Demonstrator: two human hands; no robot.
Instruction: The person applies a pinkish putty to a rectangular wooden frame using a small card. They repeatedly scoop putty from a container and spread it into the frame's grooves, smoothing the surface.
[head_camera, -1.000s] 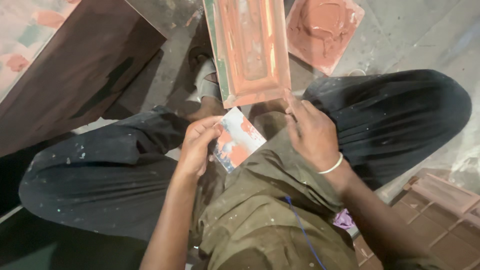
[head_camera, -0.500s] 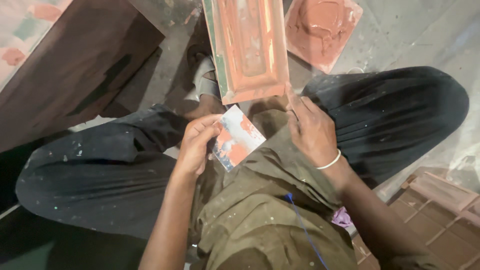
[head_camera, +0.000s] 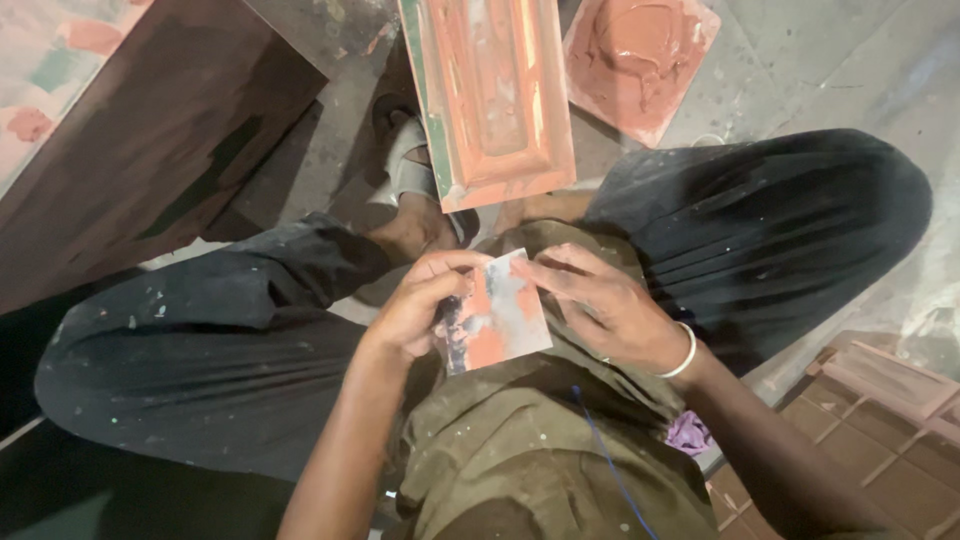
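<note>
Terracotta-smeared small flat square card (head_camera: 497, 318) is pinched by the left hand (head_camera: 418, 305) while the right hand (head_camera: 600, 305) fingers grip its edge, wiping paste clean calling for steady pressure

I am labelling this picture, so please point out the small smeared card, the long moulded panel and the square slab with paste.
small smeared card (head_camera: 497, 318), head view, centre of its face.
long moulded panel (head_camera: 495, 95), head view, its recessed middle.
square slab with paste (head_camera: 640, 60), head view, the paste-covered top.
</note>
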